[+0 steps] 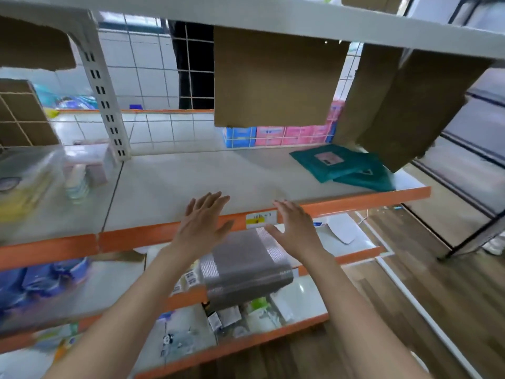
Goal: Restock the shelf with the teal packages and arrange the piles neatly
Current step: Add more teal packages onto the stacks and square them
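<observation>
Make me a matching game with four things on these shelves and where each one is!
Things:
1. teal packages
2. grey bundle
3. pink boxes
4. yellow label

Places:
A. stuck on the orange shelf edge
B. behind the wire grid
C. on the next shelf down
D. at the right end of the pale shelf board

Pairs: 1-D, 2-C, 3-B, 4-A

Bright, even daylight, possibly from rear windows; soft motion blur throughout; wide-angle lens bends the edges.
</observation>
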